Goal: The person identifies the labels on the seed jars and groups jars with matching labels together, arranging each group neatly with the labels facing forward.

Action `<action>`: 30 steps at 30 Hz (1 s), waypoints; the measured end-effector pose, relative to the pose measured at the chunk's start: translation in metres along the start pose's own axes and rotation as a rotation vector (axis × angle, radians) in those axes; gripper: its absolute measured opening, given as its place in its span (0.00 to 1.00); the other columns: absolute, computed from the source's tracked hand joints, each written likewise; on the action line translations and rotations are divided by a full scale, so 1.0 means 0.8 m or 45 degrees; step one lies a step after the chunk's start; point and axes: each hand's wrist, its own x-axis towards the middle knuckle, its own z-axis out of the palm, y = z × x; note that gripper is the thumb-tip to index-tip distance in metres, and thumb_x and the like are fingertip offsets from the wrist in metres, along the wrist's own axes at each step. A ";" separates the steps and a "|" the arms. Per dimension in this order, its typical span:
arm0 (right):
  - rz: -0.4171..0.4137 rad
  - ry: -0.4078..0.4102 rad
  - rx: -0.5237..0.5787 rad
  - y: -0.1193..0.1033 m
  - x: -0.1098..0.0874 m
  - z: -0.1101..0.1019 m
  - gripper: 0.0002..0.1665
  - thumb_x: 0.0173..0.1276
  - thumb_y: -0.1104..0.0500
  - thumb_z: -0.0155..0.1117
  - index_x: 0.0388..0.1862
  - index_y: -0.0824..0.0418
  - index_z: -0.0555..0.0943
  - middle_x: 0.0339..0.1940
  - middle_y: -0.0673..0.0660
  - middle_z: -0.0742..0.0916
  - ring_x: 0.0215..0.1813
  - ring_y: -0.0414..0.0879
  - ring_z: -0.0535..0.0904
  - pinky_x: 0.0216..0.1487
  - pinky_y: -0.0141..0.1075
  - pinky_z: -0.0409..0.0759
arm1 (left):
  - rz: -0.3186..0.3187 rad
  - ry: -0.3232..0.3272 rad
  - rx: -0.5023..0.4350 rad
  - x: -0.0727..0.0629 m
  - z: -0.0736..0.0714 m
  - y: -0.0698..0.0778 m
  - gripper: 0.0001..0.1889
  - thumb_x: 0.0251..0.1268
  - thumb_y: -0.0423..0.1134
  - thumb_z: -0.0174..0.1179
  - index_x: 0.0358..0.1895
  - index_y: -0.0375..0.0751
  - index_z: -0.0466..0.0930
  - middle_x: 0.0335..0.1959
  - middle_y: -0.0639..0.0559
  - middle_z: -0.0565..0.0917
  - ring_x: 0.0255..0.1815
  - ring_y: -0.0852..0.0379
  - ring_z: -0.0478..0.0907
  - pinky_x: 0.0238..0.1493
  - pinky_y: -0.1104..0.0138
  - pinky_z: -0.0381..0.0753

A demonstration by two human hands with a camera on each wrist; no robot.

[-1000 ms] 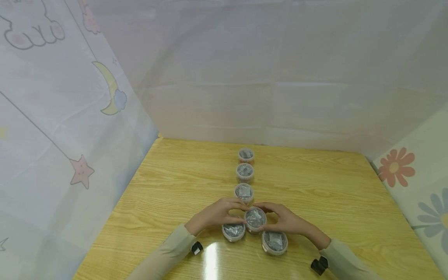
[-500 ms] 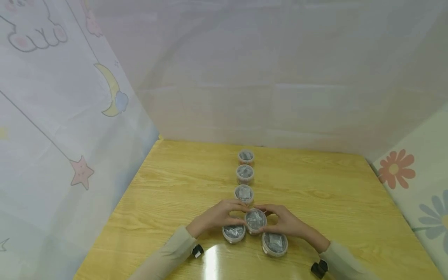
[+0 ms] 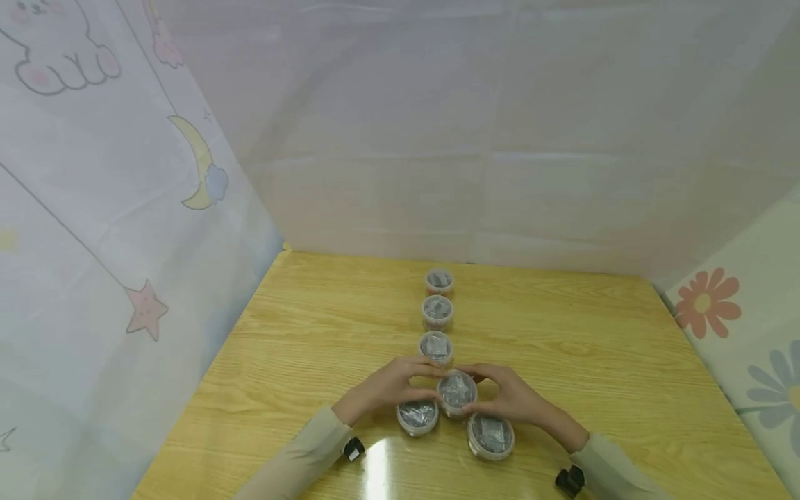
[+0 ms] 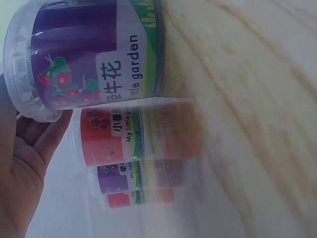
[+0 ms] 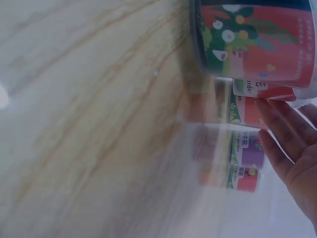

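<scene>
Both hands hold one round plastic tub [image 3: 457,393] with a clear lid, at the near end of a column of similar tubs. My left hand [image 3: 396,382] grips its left side, thumb nearer me and fingers behind. My right hand [image 3: 509,394] grips the right side in the same way. The tub's red label [image 5: 270,90] shows partly in the right wrist view, with fingertips against it. Just below my left hand stands a purple-labelled tub [image 4: 94,54], large in the left wrist view. A red-labelled tub [image 5: 257,42] stands below my right hand.
Three more tubs run away from me in a line: the nearest tub [image 3: 436,347], the middle tub [image 3: 437,312] and the farthest tub [image 3: 439,281]. All stand upright on a wood-grain table [image 3: 300,312]. A pale cloth wall [image 3: 406,173] hangs behind the table.
The held tub and both hands have edged very slightly away from me, towards the line of tubs. The other tubs keep their places; the head view has tilted a little.
</scene>
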 end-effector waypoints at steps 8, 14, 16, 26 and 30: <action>-0.061 0.073 0.001 0.004 0.003 -0.004 0.37 0.53 0.47 0.71 0.62 0.57 0.73 0.53 0.51 0.82 0.46 0.39 0.79 0.46 0.41 0.81 | -0.037 0.053 -0.123 0.001 -0.003 0.001 0.21 0.59 0.45 0.62 0.54 0.40 0.78 0.54 0.53 0.78 0.55 0.63 0.74 0.57 0.76 0.72; -0.089 0.091 0.030 0.005 0.005 -0.007 0.36 0.53 0.49 0.72 0.61 0.55 0.73 0.51 0.49 0.83 0.45 0.38 0.80 0.46 0.37 0.80 | -0.040 0.067 -0.156 0.001 -0.003 0.000 0.22 0.60 0.46 0.61 0.57 0.42 0.76 0.55 0.54 0.77 0.56 0.64 0.73 0.56 0.75 0.73; -0.079 0.097 0.037 0.004 0.006 -0.008 0.36 0.53 0.50 0.73 0.61 0.56 0.73 0.50 0.50 0.84 0.45 0.38 0.80 0.46 0.38 0.81 | -0.049 0.066 -0.169 0.001 -0.003 0.000 0.24 0.60 0.46 0.61 0.58 0.42 0.74 0.56 0.53 0.77 0.57 0.64 0.72 0.56 0.73 0.74; -0.025 0.084 0.099 -0.047 0.019 -0.035 0.33 0.52 0.59 0.73 0.57 0.69 0.75 0.47 0.60 0.84 0.43 0.47 0.81 0.44 0.48 0.81 | -0.161 0.031 -0.325 0.008 -0.015 0.022 0.31 0.55 0.36 0.66 0.63 0.33 0.66 0.60 0.42 0.73 0.56 0.51 0.76 0.54 0.60 0.78; -0.040 0.087 0.111 -0.047 0.021 -0.036 0.33 0.52 0.58 0.73 0.56 0.68 0.75 0.46 0.58 0.85 0.43 0.45 0.82 0.44 0.45 0.81 | -0.164 0.048 -0.352 0.005 -0.003 0.008 0.34 0.54 0.38 0.67 0.65 0.40 0.64 0.61 0.46 0.72 0.57 0.55 0.75 0.54 0.65 0.77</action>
